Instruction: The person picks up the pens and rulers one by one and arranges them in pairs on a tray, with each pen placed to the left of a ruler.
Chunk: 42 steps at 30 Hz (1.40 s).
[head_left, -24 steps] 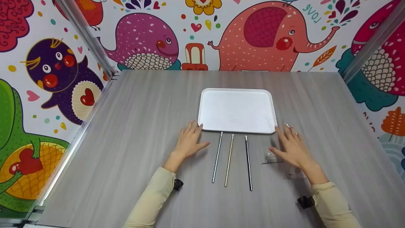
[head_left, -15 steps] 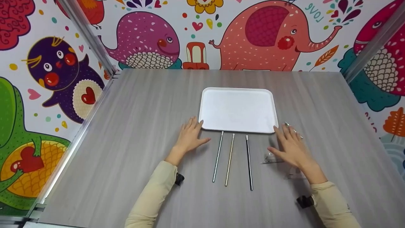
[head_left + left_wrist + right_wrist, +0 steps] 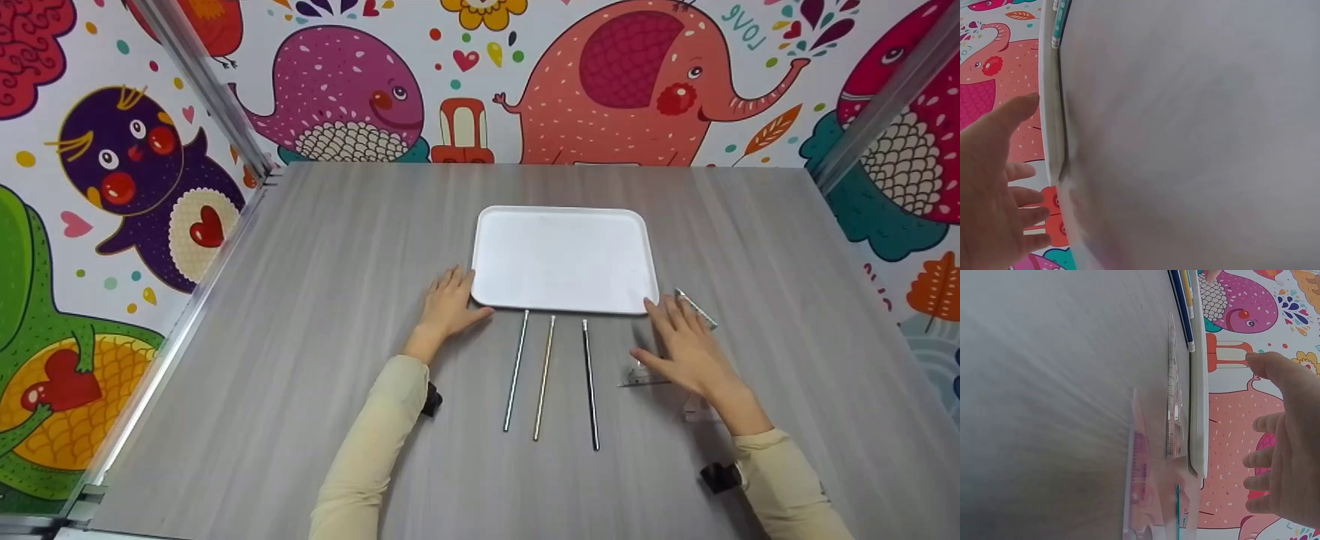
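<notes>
A white rectangular tray [image 3: 564,259] lies on the table. My left hand [image 3: 447,301] is at its front left corner, fingers straight and thumb spread. At the front right corner is my right hand [image 3: 694,356], also with outstretched fingers; neither holds anything. Whether the fingertips touch the rim, I cannot tell. Between the hands lie a teal pencil [image 3: 516,371], a gold pencil [image 3: 544,379] and a dark blue pencil [image 3: 590,386], eraser ends toward the tray. Partly hidden under my right hand are a clear set square [image 3: 641,375] and a pinkish clear plastic piece [image 3: 700,409].
A narrow ruler-like strip with a green edge [image 3: 697,309] lies beyond my right fingers. Behind the grey wood-look table [image 3: 337,247] stand cartoon-printed walls [image 3: 472,75]. Metal posts [image 3: 217,90] rise at the back corners.
My left hand has moved slightly forward along the tray's left corner. My right hand has shifted slightly left, uncovering more of the green-edged strip. The tray and pencils stay put.
</notes>
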### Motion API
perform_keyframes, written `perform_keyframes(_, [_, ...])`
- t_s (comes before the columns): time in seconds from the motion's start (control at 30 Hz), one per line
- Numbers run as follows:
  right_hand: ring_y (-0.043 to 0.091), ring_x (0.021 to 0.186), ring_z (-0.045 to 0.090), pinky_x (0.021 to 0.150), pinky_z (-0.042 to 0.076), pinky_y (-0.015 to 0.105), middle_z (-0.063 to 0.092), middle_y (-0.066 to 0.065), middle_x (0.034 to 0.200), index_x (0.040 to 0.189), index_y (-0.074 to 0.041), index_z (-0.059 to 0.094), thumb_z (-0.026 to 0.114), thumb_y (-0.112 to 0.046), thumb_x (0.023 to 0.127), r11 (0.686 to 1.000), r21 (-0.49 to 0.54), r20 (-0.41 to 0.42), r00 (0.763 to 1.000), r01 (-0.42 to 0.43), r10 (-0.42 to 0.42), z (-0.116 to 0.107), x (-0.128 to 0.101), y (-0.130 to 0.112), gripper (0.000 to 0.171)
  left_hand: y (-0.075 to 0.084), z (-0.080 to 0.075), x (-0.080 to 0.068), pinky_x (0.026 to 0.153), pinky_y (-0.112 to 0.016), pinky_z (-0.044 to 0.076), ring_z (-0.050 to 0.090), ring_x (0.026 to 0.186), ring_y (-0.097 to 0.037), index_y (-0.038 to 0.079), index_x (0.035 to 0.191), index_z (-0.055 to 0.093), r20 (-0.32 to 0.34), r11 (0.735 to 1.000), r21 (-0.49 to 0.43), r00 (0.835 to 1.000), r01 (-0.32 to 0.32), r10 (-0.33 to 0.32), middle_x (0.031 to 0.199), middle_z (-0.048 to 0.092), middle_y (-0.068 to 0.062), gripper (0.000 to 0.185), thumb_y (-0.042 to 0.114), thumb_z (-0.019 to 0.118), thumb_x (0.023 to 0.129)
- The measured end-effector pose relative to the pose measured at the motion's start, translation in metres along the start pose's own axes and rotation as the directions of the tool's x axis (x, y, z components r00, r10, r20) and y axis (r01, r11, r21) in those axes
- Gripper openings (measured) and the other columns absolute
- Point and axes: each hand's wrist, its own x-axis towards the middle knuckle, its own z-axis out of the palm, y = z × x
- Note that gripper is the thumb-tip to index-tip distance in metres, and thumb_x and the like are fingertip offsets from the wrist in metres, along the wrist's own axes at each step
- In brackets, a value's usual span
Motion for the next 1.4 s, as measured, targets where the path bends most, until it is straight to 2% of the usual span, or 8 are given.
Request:
perform_keyframes(0.33, [0.048, 0.130, 0.017, 0.103, 0.016, 0.060, 0.024, 0.027, 0.143, 0.142, -0.005, 0.026, 0.055, -0.051, 0.084, 0.999, 0.035, 0.016, 1.000, 0.011, -0.011, 0.002, -0.002, -0.017, 0.079, -0.008, 0.004, 0.008, 0.108, -0.046, 0.023, 0.026, 0.132, -0.035, -0.002, 0.136, 0.035, 0.010, 0.998, -0.053, 1.000, 0.018, -0.018, 0.140, 0.033, -0.023, 0.082, 0.051, 0.061, 0.079])
perform_keyframes(0.57, [0.045, 0.130, 0.021, 0.104, 0.018, 0.057, 0.030, 0.024, 0.141, 0.141, -0.004, 0.028, 0.059, -0.050, 0.081, 0.998, 0.048, -0.039, 0.999, 0.034, -0.032, 0.004, -0.004, -0.039, 0.082, -0.012, 0.006, 0.012, 0.109, -0.042, 0.022, 0.027, 0.132, -0.035, 0.000, 0.136, 0.038, 0.017, 0.994, -0.109, 1.000, 0.018, -0.016, 0.139, 0.035, -0.024, 0.078, 0.049, 0.062, 0.079])
perform_keyframes(0.7, [0.043, 0.126, 0.031, 0.104, 0.024, 0.053, 0.036, 0.024, 0.138, 0.140, -0.002, 0.029, 0.063, -0.050, 0.078, 0.998, 0.045, -0.071, 0.997, 0.043, -0.040, 0.006, -0.004, -0.053, 0.085, -0.014, 0.007, 0.013, 0.109, -0.041, 0.021, 0.027, 0.132, -0.034, 0.003, 0.135, 0.041, 0.018, 0.989, -0.145, 1.000, 0.016, -0.014, 0.139, 0.035, -0.024, 0.074, 0.047, 0.063, 0.080])
perform_keyframes(0.93, [0.042, 0.110, 0.046, 0.087, 0.041, 0.055, 0.049, 0.025, 0.123, 0.137, -0.001, 0.036, 0.064, -0.051, 0.075, 0.999, 0.022, -0.112, 0.993, 0.025, -0.022, 0.009, -0.006, -0.083, 0.084, -0.013, 0.006, 0.012, 0.109, -0.042, 0.022, 0.028, 0.131, -0.035, 0.004, 0.134, 0.042, 0.004, 0.983, -0.183, 1.000, 0.005, -0.005, 0.139, 0.035, -0.024, 0.071, 0.043, 0.065, 0.079])
perform_keyframes(1.1, [0.039, 0.105, 0.050, 0.084, 0.044, 0.052, 0.052, 0.023, 0.119, 0.131, 0.002, 0.042, 0.067, -0.047, 0.074, 0.999, 0.007, -0.117, 0.993, 0.038, -0.037, 0.018, -0.003, -0.105, 0.079, -0.012, 0.004, 0.013, 0.109, -0.042, 0.023, 0.028, 0.131, -0.034, 0.002, 0.134, 0.041, 0.013, 0.978, -0.209, 1.000, 0.012, -0.010, 0.139, 0.035, -0.024, 0.072, 0.042, 0.065, 0.080])
perform_keyframes(1.23, [0.038, 0.103, 0.051, 0.083, 0.045, 0.050, 0.053, 0.022, 0.116, 0.128, 0.003, 0.045, 0.073, -0.042, 0.070, 0.998, 0.009, -0.123, 0.991, 0.055, -0.054, 0.027, 0.002, -0.124, 0.078, -0.012, 0.004, 0.013, 0.109, -0.041, 0.022, 0.027, 0.132, -0.033, 0.003, 0.135, 0.040, 0.020, 0.975, -0.219, 0.999, 0.032, -0.028, 0.139, 0.035, -0.023, 0.072, 0.041, 0.065, 0.080])
perform_keyframes(1.4, [0.036, 0.099, 0.053, 0.082, 0.047, 0.047, 0.056, 0.021, 0.106, 0.123, 0.004, 0.049, 0.077, -0.040, 0.063, 0.999, 0.036, -0.094, 0.995, 0.029, -0.026, 0.038, 0.005, -0.146, 0.079, -0.013, 0.007, 0.012, 0.109, -0.043, 0.022, 0.025, 0.133, -0.033, 0.004, 0.137, 0.037, 0.029, 0.971, -0.236, 0.999, 0.036, -0.030, 0.140, 0.034, -0.022, 0.073, 0.040, 0.065, 0.081])
